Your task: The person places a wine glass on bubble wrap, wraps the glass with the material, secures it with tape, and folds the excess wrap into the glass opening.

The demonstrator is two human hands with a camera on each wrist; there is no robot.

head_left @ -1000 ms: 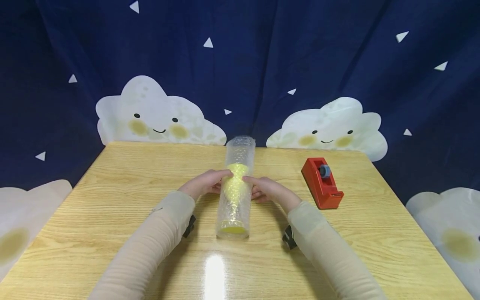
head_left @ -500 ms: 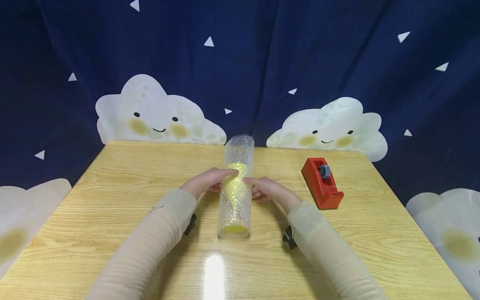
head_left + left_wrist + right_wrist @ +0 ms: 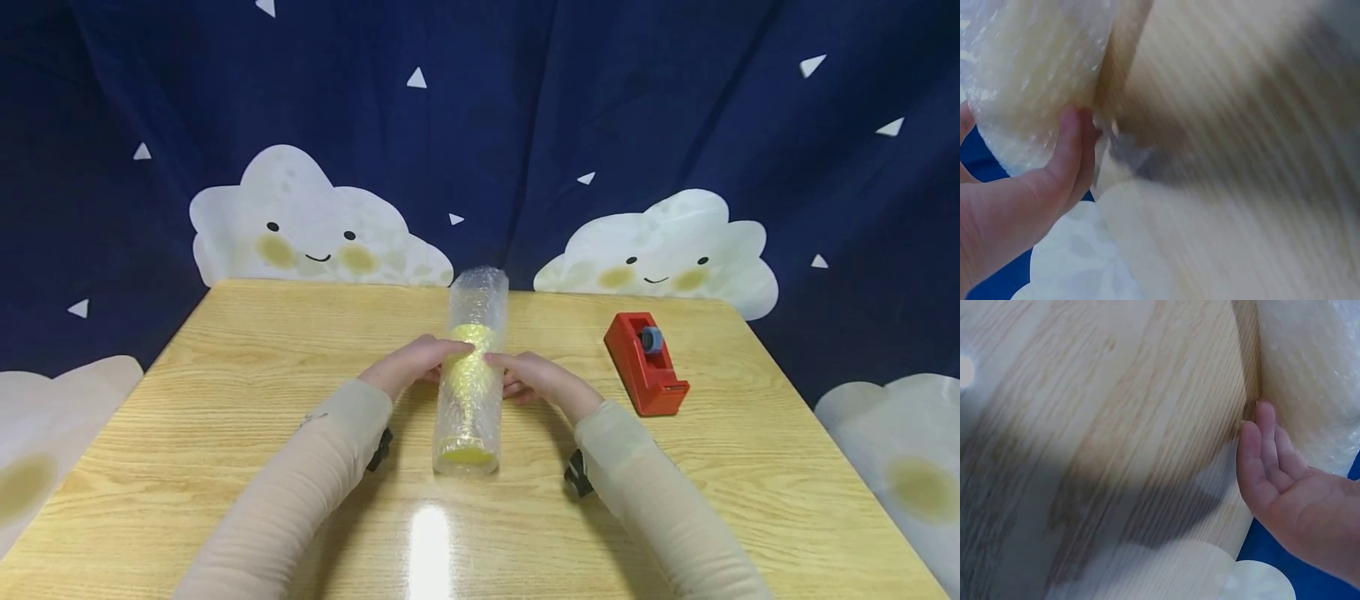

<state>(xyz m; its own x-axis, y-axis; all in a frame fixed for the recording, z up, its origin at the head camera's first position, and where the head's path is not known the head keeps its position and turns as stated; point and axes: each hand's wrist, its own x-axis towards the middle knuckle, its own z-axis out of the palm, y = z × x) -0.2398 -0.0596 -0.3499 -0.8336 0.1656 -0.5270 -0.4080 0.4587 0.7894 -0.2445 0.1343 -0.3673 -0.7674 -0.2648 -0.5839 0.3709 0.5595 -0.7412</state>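
A roll of bubble wrap point(image 3: 480, 302) lies lengthwise on the table, with a yellow object point(image 3: 467, 450) showing through it. That object's exact kind is blurred by the wrap. My left hand point(image 3: 417, 363) grips the roll from the left, thumb across the top and fingers low against its side. From the right, my right hand point(image 3: 542, 382) holds it the same way, thumb on top. Both wrist views show fingertips down where the bubble wrap point(image 3: 1035, 75) meets the table; in the right wrist view the wrap point(image 3: 1316, 369) is at the upper right.
A red tape dispenser point(image 3: 645, 367) with a small roll of tape stands to the right of the hands on the wooden table point(image 3: 262, 358). Behind the table hangs a dark blue curtain point(image 3: 480, 125) with white clouds. The roll's far end reaches the table's back edge.
My left thumb has slid slightly to the right over the top of the roll. Otherwise hands, roll and tape dispenser stay practically in place; the head view has shifted a little.
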